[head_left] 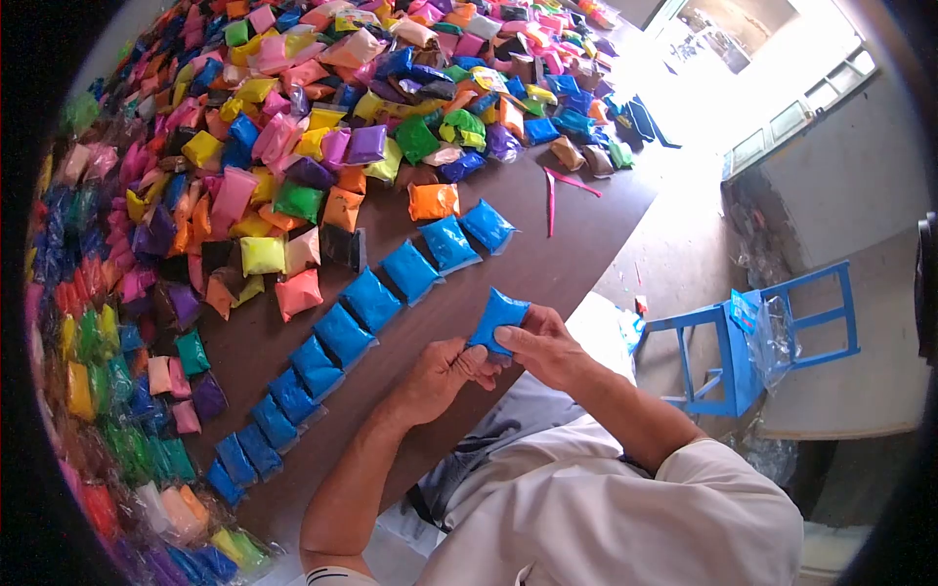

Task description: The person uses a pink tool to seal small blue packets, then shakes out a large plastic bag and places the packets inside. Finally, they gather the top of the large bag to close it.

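A small blue packet (497, 314) is held up off the table, close to my body. My right hand (540, 342) pinches its right side, thumb across the front. At its lower left corner, my left hand (455, 368) has its fingers closed on the edge. Just beyond my hands, a slanting row of several blue packets (369, 300) lies on the brown table (410, 347). An orange packet (433, 201) sits above the far end of that row.
A large heap of multicoloured packets (366, 145) covers the far and left parts of the table. Two pink strips (551, 205) lie near its right edge. On the floor at right is a blue chair (740, 356) with clear plastic (775, 342) on it.
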`<act>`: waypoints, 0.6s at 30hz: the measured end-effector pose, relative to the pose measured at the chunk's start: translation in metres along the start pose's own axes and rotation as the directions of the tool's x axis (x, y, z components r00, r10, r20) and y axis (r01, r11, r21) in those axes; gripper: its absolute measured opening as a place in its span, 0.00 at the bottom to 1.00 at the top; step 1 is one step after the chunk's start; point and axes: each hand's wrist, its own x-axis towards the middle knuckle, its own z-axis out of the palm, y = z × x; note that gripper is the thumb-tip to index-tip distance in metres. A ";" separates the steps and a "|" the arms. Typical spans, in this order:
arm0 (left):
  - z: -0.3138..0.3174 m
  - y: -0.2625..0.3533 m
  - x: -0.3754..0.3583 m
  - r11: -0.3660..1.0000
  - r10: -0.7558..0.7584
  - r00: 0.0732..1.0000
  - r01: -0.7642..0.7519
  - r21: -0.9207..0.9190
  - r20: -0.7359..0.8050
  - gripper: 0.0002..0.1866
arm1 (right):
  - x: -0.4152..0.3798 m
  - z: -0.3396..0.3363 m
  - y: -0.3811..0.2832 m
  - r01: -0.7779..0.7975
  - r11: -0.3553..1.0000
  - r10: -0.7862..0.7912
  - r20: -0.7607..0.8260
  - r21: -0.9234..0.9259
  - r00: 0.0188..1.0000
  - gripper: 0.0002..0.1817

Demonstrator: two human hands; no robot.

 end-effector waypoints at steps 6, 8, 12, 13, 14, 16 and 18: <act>-0.001 0.003 -0.001 1.000 -0.006 1.000 0.006 -0.006 0.008 0.20 | -0.001 0.000 -0.005 -0.053 0.994 0.048 -0.046 -0.095 0.998 0.17; -0.002 0.002 -0.001 1.000 -0.005 1.000 0.005 -0.010 0.003 0.21 | -0.002 0.004 -0.009 -0.103 0.994 0.096 -0.130 -0.047 0.987 0.17; -0.002 0.000 -0.002 0.999 -0.017 1.000 0.017 -0.033 -0.005 0.21 | -0.002 0.003 -0.014 -0.123 0.986 0.100 -0.196 -0.109 0.975 0.15; -0.001 0.001 -0.002 0.999 -0.025 1.000 0.024 -0.030 -0.002 0.21 | -0.003 0.004 -0.017 -0.116 0.984 0.082 -0.227 -0.138 0.970 0.15; -0.002 -0.002 -0.002 0.996 -0.044 0.999 0.043 -0.084 -0.006 0.21 | -0.003 0.006 -0.022 -0.108 0.980 0.062 -0.256 -0.168 0.965 0.14; -0.006 -0.008 -0.001 0.978 -0.082 0.997 0.079 -0.191 -0.007 0.20 | -0.003 0.003 -0.029 -0.100 0.968 0.030 -0.287 -0.231 0.958 0.13; -0.010 -0.007 -0.001 0.952 -0.081 0.997 0.077 -0.296 -0.003 0.20 | -0.002 -0.002 -0.036 -0.096 0.950 0.006 -0.290 -0.298 0.957 0.11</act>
